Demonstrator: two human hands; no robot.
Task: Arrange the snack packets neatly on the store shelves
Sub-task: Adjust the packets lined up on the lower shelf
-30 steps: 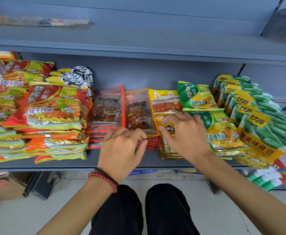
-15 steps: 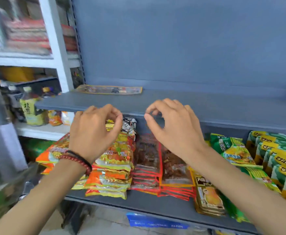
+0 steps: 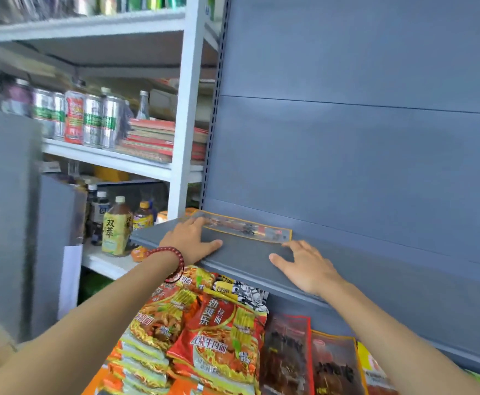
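Grey shelf point(image 3: 244, 259); left hand point(image 3: 190, 240) flat, touching packet point(image 3: 247, 229); right hand point(image 3: 307, 266) flat nearby.

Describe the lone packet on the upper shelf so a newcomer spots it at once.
Find the tall grey back panel on the right, then the grey shelf jutting from it. The packet lies flat at the shelf's back, with the left hand on its left end. It is long, thin, yellow-edged and alone, unlike the stacked noodle packets below.
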